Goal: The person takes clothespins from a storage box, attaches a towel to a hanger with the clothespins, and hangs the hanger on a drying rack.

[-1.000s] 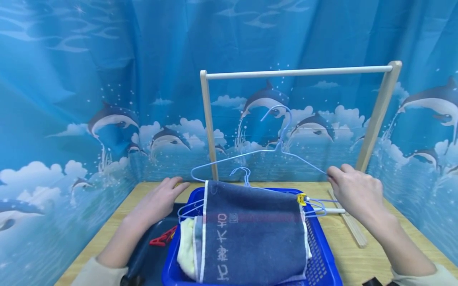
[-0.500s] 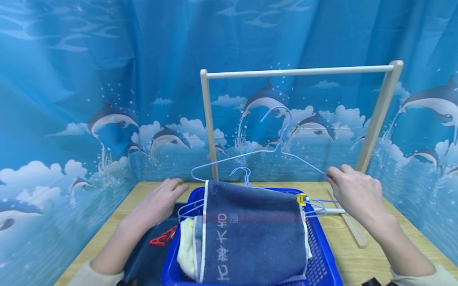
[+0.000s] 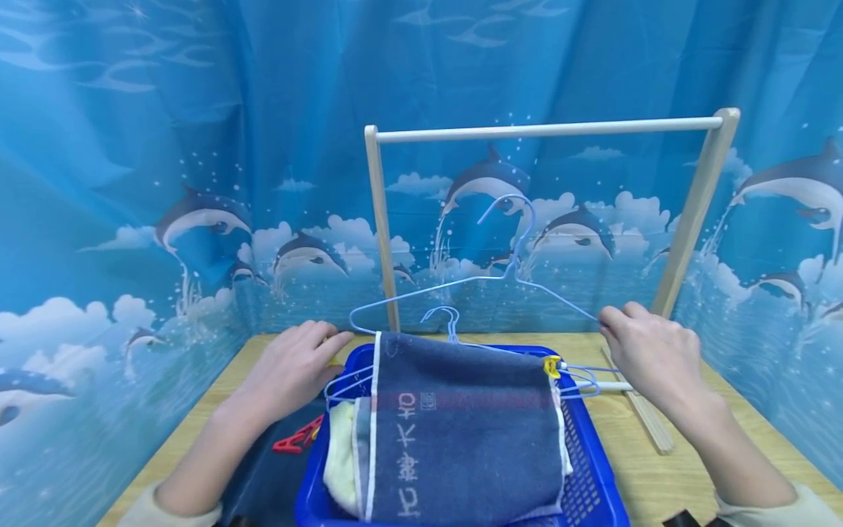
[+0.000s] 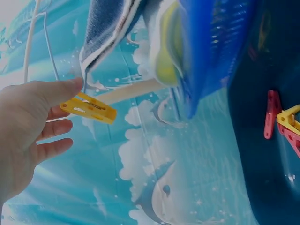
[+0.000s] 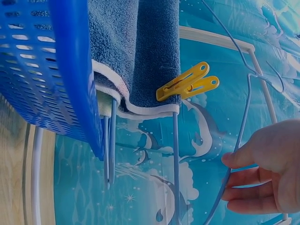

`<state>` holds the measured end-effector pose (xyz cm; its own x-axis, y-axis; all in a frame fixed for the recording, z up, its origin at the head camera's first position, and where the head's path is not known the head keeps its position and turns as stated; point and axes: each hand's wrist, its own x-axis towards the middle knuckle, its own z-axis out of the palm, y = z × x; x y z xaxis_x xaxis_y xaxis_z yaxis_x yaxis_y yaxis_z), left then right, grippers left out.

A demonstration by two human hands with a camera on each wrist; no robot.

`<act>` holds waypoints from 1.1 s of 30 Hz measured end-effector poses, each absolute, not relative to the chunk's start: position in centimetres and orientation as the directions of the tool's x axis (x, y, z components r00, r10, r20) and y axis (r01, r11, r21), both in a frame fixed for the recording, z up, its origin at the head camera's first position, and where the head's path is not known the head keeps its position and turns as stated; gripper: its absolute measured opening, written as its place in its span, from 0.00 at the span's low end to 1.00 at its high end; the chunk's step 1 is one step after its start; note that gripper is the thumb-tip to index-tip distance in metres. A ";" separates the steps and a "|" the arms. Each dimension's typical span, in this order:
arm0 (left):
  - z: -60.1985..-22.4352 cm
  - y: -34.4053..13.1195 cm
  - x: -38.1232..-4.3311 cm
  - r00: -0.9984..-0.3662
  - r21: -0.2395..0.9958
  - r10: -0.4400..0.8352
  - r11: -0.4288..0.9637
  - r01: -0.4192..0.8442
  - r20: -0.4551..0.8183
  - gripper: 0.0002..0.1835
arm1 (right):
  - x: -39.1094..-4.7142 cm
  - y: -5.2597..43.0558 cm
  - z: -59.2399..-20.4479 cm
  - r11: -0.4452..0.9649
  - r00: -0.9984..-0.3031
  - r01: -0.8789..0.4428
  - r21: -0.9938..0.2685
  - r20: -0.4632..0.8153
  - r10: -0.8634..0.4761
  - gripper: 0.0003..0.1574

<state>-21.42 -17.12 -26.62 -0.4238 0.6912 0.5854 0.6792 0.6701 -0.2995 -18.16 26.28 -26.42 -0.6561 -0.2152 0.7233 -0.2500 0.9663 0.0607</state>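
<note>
A dark blue towel (image 3: 467, 446) with white edging and pale characters hangs folded over the lower bar of a light blue wire hanger (image 3: 512, 269). My right hand (image 3: 655, 359) pinches the hanger's right end between thumb and fingers. On the towel's top right corner sits a yellow clothespin (image 5: 187, 84). My left hand (image 3: 293, 373) is by the towel's top left corner. Its thumb and index finger pinch a second yellow clothespin (image 4: 93, 110), while the other fingers stay loosely bent. In the left wrist view this clothespin is just below the towel corner, beside the hanger wire.
Beneath the towel stands a blue plastic basket (image 3: 596, 468) with more hangers (image 3: 451, 318) and a pale yellow cloth (image 3: 341, 461). A dark tray (image 3: 257, 476) at left holds red clothespins (image 3: 298, 435) and yellow ones. Behind rises a wooden rack with a white rail (image 3: 546, 130).
My left hand has turned slightly, and the clothespin in it has come lower, closer to the hanger's left end. The right hand, hanger and towel are nearly still.
</note>
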 end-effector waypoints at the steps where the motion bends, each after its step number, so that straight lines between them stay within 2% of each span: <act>1: -26.5 -17.0 -21.3 -0.421 -0.306 0.690 0.672 0.675 0.589 0.27 | -18.2 26.3 -26.4 0.966 -0.653 -0.252 0.064 0.725 -0.218 0.04; 5: -26.0 -16.2 -20.8 -0.422 -0.299 0.685 0.675 0.675 0.593 0.28 | -18.2 26.2 -26.5 0.965 -0.647 -0.254 0.065 0.730 -0.219 0.04; 10: -25.5 -15.2 -20.3 -0.399 -0.289 0.688 0.658 0.696 0.607 0.23 | -18.2 26.2 -26.4 0.967 -0.655 -0.246 0.061 0.725 -0.212 0.05; 13: -25.2 -14.6 -20.0 -0.352 -0.318 0.702 0.634 0.705 0.619 0.21 | -18.2 26.2 -26.4 0.969 -0.660 -0.241 0.060 0.722 -0.209 0.04; 17: -24.8 -13.6 -19.3 -0.247 -0.396 0.731 0.583 0.709 0.635 0.21 | -18.2 26.2 -26.5 0.969 -0.667 -0.239 0.057 0.716 -0.207 0.04; 20: -24.4 -12.8 -18.8 -0.191 -0.422 0.747 0.545 0.725 0.636 0.22 | -18.2 26.2 -26.5 0.969 -0.664 -0.240 0.058 0.718 -0.207 0.04; 29: -23.7 -11.5 -18.9 -0.163 -0.397 0.741 0.516 0.759 0.651 0.23 | -17.9 26.1 -26.3 0.970 -0.668 -0.236 0.052 0.716 -0.201 0.03; 33: -23.7 -11.4 -19.7 -0.166 -0.364 0.725 0.514 0.777 0.669 0.24 | -17.9 26.1 -26.2 0.968 -0.645 -0.242 0.068 0.734 -0.213 0.04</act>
<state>-19.71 -11.37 -23.66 -0.1663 0.7249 0.6685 0.7766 0.5141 -0.3642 -17.86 26.08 -26.23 -0.6452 -0.2128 0.7338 -0.2423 0.9678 0.0677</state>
